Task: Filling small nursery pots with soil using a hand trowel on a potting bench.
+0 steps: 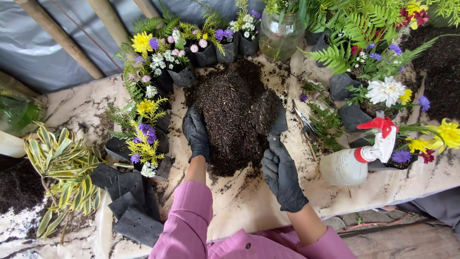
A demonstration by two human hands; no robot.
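Note:
A heap of dark potting soil lies in the middle of a pale sheet-covered table. My left hand, in a black glove, rests flat against the heap's left side. My right hand, also black-gloved, grips the handle of a dark trowel whose blade is pushed into the heap's right side. Both sleeves are pink.
Small black grow bags with yellow, purple and white flowers ring the heap at left and back. Empty black bags lie front left. A white spray bottle with red trigger, pruning shears and a glass jar stand to the right and back.

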